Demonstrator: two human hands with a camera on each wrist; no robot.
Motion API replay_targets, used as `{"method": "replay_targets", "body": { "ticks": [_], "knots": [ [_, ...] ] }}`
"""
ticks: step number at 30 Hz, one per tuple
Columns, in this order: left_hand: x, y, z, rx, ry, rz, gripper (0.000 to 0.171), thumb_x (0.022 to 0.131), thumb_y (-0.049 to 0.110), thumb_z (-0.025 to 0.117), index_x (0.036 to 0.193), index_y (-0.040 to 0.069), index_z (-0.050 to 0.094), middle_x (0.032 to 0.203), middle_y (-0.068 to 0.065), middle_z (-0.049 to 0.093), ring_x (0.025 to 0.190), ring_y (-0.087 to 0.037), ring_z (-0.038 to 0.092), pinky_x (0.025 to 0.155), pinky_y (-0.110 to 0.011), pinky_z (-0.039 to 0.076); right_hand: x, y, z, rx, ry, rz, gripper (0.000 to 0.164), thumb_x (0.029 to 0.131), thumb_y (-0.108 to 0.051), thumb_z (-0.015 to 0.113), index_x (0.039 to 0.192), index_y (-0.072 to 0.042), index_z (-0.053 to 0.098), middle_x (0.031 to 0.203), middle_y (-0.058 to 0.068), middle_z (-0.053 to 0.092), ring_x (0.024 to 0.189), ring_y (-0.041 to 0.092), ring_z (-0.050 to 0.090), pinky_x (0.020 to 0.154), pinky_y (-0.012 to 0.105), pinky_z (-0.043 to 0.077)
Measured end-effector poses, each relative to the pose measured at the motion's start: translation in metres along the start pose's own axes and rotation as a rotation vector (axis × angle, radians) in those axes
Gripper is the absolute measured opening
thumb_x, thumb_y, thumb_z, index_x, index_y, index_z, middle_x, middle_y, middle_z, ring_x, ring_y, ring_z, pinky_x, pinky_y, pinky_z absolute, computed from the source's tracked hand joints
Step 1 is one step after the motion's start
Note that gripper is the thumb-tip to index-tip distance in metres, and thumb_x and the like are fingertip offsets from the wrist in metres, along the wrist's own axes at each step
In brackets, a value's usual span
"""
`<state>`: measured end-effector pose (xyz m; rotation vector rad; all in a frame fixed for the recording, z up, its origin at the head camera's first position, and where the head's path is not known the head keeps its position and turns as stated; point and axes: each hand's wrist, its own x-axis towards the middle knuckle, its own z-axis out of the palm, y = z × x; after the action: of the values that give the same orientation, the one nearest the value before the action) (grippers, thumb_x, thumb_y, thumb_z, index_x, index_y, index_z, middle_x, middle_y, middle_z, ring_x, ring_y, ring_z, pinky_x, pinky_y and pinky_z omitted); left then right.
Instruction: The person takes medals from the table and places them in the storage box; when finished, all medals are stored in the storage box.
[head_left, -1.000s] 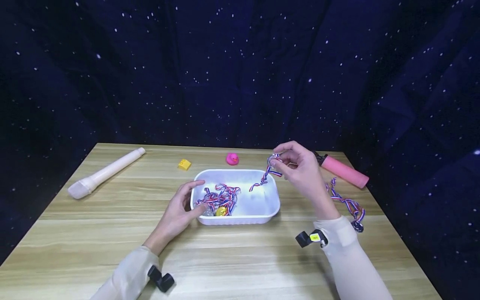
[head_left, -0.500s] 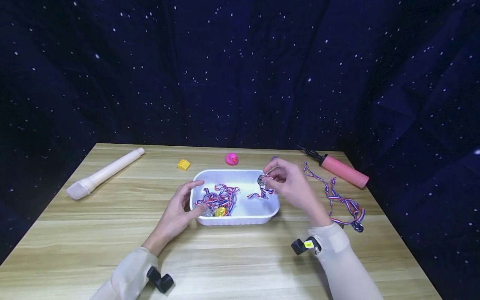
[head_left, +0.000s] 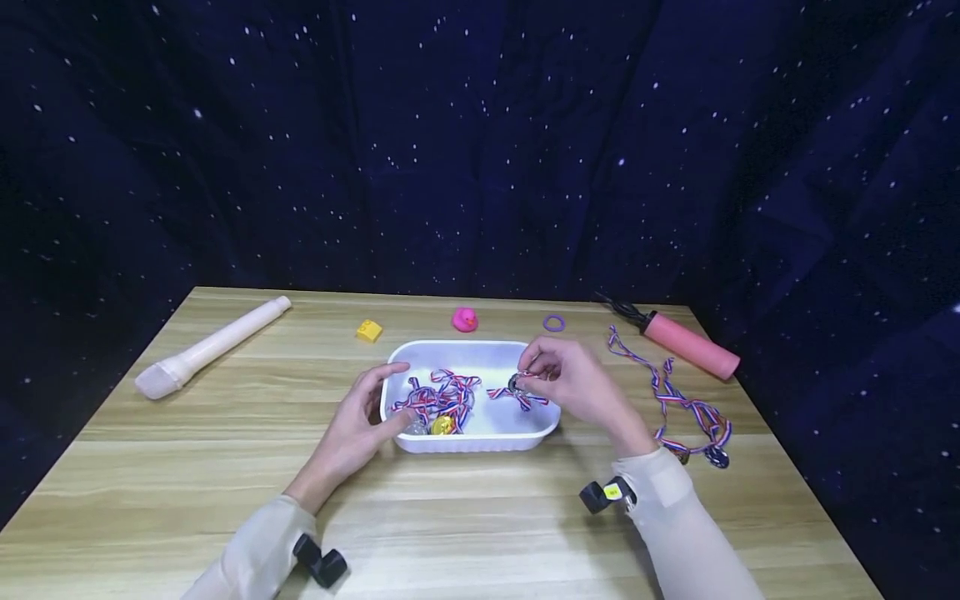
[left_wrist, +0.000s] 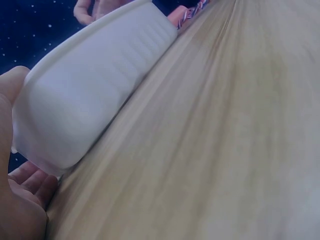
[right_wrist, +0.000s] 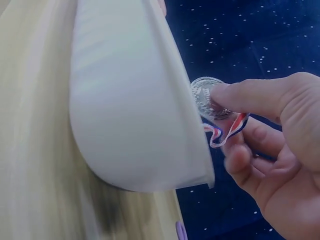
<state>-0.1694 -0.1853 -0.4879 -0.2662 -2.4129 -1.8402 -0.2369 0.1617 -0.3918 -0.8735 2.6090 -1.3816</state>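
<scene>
A white plastic tub (head_left: 468,444) stands on the table, with medals on red, white and blue ribbons (head_left: 452,390) heaped in its left half. A gold medal (head_left: 442,425) and a silver one show in that heap. My left hand (head_left: 352,425) holds the tub's left end, thumb and a finger over the rim. Over the right half, my right hand (head_left: 573,387) pinches a silver medal (right_wrist: 202,95) between thumb and fingers. Its striped ribbon (head_left: 525,402) hangs down inside the tub; part of it is hidden by the fingers.
More ribboned medals (head_left: 705,412) lie right of the tub, beside a pink hand pump (head_left: 690,344). Along the back are a yellow block (head_left: 369,331), a pink rubber duck (head_left: 465,319) and a purple ring (head_left: 553,322). A white toy microphone (head_left: 213,346) lies at left.
My right hand has moved left and down with the silver medal, from the tub's right rim to inside its right half. The left hand stays on the tub.
</scene>
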Motion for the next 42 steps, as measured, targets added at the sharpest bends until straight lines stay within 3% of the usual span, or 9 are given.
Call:
{"method": "replay_targets", "body": {
  "ticks": [8, 16, 24, 32, 35, 42],
  "knots": [
    [0.000, 0.001, -0.001, 0.006, 0.004, 0.001, 0.070, 0.098, 0.015, 0.085, 0.160, 0.021, 0.055, 0.164, -0.016, 0.047, 0.142, -0.038, 0.062, 0.118, -0.032, 0.051, 0.002, 0.002, 0.009, -0.140, -0.098, -0.027, 0.016, 0.093, -0.003, 0.088, 0.094, -0.013, 0.076, 0.083, -0.004, 0.077, 0.076, 0.009, 0.071, 0.070, 0.027, 0.058],
    [0.000, 0.001, 0.000, -0.010, 0.001, 0.004, 0.070, 0.097, 0.014, 0.085, 0.160, 0.019, 0.055, 0.165, -0.017, 0.046, 0.144, -0.039, 0.061, 0.124, -0.052, 0.047, 0.000, -0.002, 0.017, -0.247, -0.175, -0.049, 0.015, 0.092, 0.002, 0.087, 0.095, -0.012, 0.081, 0.086, -0.003, 0.080, 0.078, 0.004, 0.071, 0.074, 0.025, 0.060],
    [0.001, 0.002, 0.000, -0.015, 0.008, 0.020, 0.069, 0.096, 0.012, 0.085, 0.159, 0.018, 0.057, 0.164, -0.016, 0.047, 0.145, -0.039, 0.059, 0.125, -0.053, 0.046, -0.001, -0.005, 0.024, -0.356, -0.202, -0.043, 0.015, 0.091, 0.002, 0.086, 0.096, -0.012, 0.084, 0.093, -0.002, 0.084, 0.088, 0.006, 0.077, 0.082, 0.028, 0.065],
    [0.001, 0.002, 0.000, -0.008, 0.011, 0.023, 0.069, 0.096, 0.010, 0.085, 0.159, 0.017, 0.057, 0.164, -0.016, 0.047, 0.144, -0.037, 0.060, 0.125, -0.051, 0.046, -0.002, -0.009, 0.025, -0.393, -0.184, -0.031, 0.018, 0.093, -0.002, 0.088, 0.111, -0.007, 0.085, 0.099, 0.003, 0.082, 0.091, 0.013, 0.077, 0.085, 0.032, 0.066],
    [0.001, 0.002, 0.000, -0.008, 0.009, 0.021, 0.069, 0.096, 0.011, 0.085, 0.159, 0.017, 0.056, 0.165, -0.016, 0.047, 0.145, -0.038, 0.059, 0.125, -0.052, 0.046, -0.002, -0.010, 0.023, -0.394, -0.165, -0.053, 0.021, 0.093, -0.002, 0.088, 0.113, -0.006, 0.084, 0.103, 0.008, 0.080, 0.095, 0.021, 0.078, 0.085, 0.035, 0.066],
    [0.000, 0.001, 0.000, -0.009, 0.004, 0.012, 0.069, 0.097, 0.013, 0.084, 0.159, 0.019, 0.056, 0.164, -0.015, 0.047, 0.144, -0.038, 0.060, 0.122, -0.039, 0.049, -0.001, -0.010, 0.018, -0.365, -0.032, -0.120, 0.032, 0.094, -0.002, 0.086, 0.124, -0.002, 0.078, 0.116, 0.015, 0.077, 0.106, 0.036, 0.076, 0.089, 0.047, 0.067]
  ]
}}
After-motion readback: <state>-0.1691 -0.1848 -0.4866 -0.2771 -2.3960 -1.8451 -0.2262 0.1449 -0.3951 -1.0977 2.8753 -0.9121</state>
